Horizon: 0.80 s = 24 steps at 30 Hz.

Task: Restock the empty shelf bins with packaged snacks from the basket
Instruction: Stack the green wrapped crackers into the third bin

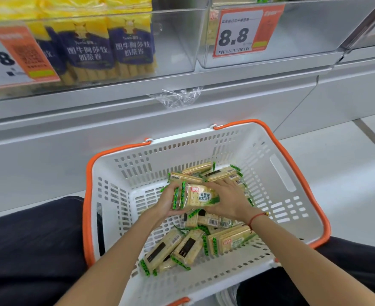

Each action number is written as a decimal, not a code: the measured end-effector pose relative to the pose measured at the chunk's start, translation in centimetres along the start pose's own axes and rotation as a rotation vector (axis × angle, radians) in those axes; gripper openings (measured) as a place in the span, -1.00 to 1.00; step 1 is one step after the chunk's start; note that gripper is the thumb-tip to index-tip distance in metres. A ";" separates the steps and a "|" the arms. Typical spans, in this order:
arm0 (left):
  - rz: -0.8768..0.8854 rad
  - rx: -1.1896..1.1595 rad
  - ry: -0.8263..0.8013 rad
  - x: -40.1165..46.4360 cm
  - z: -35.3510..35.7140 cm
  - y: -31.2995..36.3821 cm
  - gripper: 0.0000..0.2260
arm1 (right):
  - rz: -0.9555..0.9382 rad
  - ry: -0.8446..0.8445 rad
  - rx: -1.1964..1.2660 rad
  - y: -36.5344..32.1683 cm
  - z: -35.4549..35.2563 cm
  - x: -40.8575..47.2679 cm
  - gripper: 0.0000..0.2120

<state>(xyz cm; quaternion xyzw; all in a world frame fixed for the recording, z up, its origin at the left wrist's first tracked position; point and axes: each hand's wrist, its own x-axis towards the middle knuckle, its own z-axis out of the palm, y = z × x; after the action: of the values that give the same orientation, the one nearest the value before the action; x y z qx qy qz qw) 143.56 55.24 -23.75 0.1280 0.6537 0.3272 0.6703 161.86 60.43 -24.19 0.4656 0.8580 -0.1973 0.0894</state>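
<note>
Both hands, left hand (167,200) and right hand (228,202), clasp a cracker stack (195,196) over the basket (288,173), apparently several packs; square edges, then lift level to the bin (292,29).

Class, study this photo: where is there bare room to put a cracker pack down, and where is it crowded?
Free: the clear plastic bin behind the 8.8 price tag, and the bare left floor of the white orange-rimmed basket. The clear bin with yellow-and-purple packs has room at its right end. Crowded: the green-edged cracker packs piled mid-basket, where both hands grip a pack.
</note>
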 end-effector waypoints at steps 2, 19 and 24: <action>0.022 0.093 -0.047 0.2 0.3 -0.1 -0.56 | -0.001 0.017 -0.007 -0.2 0.0 -0.1 -0.29; 0.059 -0.033 0.071 1.7 -3.2 -0.4 -0.60 | 0.093 -0.438 -0.088 -0.4 3.9 0.4 -0.29; 0.041 -0.037 0.028 2.0 -3.5 -0.9 -0.61 | 0.079 -0.307 -0.169 -0.7 4.3 0.3 -0.44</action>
<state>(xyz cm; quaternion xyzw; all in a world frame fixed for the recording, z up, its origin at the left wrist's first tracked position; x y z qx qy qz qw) 140.26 54.89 -26.32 0.1242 0.6540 0.3547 0.6566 161.00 58.46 -28.00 0.4542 0.8289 -0.1895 0.2660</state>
